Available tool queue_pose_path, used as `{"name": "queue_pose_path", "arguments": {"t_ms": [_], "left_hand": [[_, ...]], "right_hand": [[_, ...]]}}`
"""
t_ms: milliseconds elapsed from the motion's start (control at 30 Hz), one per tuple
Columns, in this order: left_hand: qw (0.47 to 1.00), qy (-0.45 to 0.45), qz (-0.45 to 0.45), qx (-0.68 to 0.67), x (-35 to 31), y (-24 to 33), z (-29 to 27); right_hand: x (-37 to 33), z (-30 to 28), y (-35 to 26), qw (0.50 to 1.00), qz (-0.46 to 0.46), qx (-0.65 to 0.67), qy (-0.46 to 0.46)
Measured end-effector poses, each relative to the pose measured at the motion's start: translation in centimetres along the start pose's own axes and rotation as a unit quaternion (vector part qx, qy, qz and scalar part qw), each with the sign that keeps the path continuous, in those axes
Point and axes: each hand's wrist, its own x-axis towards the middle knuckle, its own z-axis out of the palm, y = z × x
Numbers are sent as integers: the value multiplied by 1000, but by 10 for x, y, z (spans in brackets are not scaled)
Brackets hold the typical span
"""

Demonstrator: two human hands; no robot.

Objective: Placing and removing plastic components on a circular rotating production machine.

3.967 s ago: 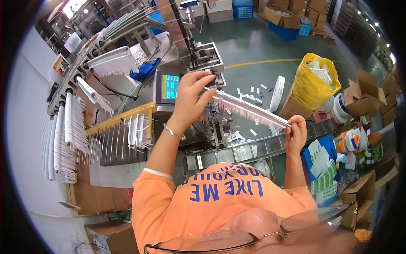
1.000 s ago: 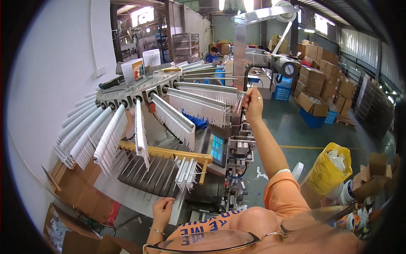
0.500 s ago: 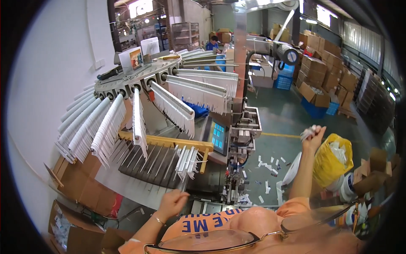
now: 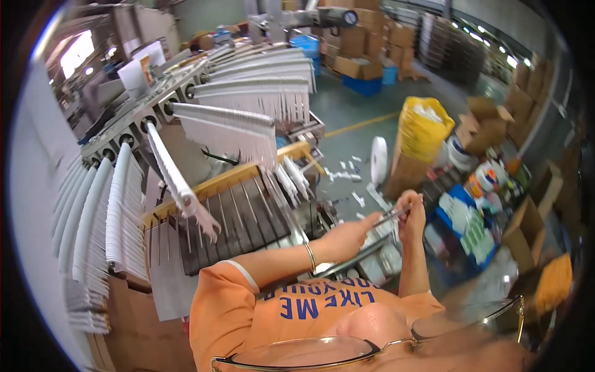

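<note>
A thin grey metal rod [image 4: 392,216] spans the gap between my two hands, above the right side of the workbench. My left hand [image 4: 352,240], with a bracelet at the wrist, is closed round its near end. At its far end the fingers of my right hand [image 4: 411,214] pinch together; whether small pieces are also in that hand cannot be made out. A dark rack [image 4: 232,214] with several thin metal rods in rows lies left of my left hand. Bundles of white strips [image 4: 292,178] stand at the rack's right end.
A round carousel [image 4: 162,99] with rods of white hanging strips [image 4: 232,131] fills the left and back. Right of my hands stand a yellow bag [image 4: 426,127] and a blue bin [image 4: 455,220] holding gloves. White scraps [image 4: 344,173] litter the floor. Cardboard boxes [image 4: 353,40] are stacked behind.
My right hand has come in from far right, where it held a bunch of white pieces, to the rod's end. My left hand has moved right, away from the rack. The view has turned right.
</note>
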Motion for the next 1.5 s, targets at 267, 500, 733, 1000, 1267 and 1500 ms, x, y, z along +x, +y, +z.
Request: {"name": "queue_pose_path", "arguments": {"t_ms": [267, 500, 733, 1000, 1267, 1500], "left_hand": [[763, 13, -2, -647, -37, 3, -14], [719, 97, 29, -688, -64, 20, -19], [784, 274, -97, -548, -116, -65, -35], [776, 409, -48, -477, -54, -176, -63], [786, 470, -52, -400, -50, -182, -60], [911, 296, 26, -286, -121, -71, -33]], "right_hand": [[-150, 60, 17, 923, -187, -331, -65], [-170, 103, 4, 809, -333, -458, -156], [-185, 100, -58, 839, -301, -400, -214], [-173, 124, -82, 811, -264, -444, -274], [-150, 153, -76, 815, -257, -435, -283], [-155, 134, -75, 805, -298, -442, -262]]}}
